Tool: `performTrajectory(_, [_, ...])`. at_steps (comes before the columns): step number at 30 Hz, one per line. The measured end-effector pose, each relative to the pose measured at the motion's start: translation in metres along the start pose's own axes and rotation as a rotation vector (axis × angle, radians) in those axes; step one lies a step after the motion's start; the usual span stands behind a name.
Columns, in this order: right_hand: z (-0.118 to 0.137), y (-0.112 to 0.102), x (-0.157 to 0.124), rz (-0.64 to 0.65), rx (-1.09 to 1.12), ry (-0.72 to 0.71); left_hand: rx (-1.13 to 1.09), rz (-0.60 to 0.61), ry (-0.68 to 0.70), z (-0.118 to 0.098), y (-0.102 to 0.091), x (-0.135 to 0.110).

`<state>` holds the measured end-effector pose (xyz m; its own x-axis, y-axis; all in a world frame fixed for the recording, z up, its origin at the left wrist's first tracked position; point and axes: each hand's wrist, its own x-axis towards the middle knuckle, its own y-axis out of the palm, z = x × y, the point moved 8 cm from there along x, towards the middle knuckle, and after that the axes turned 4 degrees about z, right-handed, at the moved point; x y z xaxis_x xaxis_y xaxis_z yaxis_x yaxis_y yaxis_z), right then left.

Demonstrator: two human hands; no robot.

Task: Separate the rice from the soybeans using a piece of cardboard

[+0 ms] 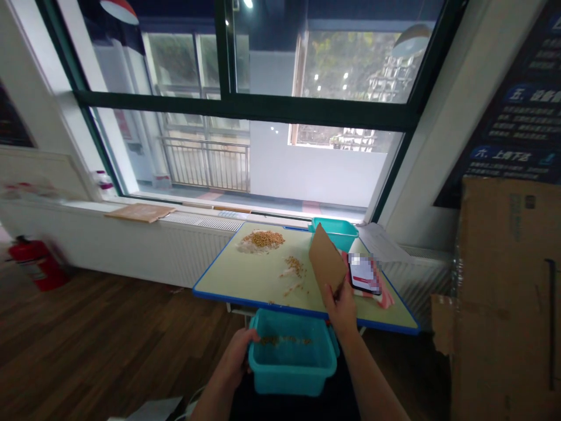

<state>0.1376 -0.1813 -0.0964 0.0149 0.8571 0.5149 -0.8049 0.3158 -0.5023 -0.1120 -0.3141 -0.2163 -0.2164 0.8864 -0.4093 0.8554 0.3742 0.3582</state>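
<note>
Looking light and stiff, the cardboard [326, 260] seems best held low, where right grip [342, 307] pinches; left grip [241, 351] clasps the tub [293, 381].

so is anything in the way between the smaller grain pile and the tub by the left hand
Nothing visible blocks it: only tabletop, stray grains and the table's blue edge lie between the smaller grain pile and the tub. The cardboard in the right hand is off to the right.
</note>
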Motion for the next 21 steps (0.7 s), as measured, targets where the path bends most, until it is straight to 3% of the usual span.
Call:
performTrajectory(6, [-0.013,-0.006,0.009,0.123,-0.116,0.039,0.020,0.103,0.018,-0.001,-0.002,0.004])
performTrajectory(9, [-0.016,-0.007,0.009,0.155,-0.110,0.027,0.025,0.072,0.014,-0.004,-0.011,0.008])
performTrajectory(21, [0.017,0.005,-0.014,0.193,-0.156,0.041,0.029,0.033,-0.022,-0.008,-0.014,0.010])
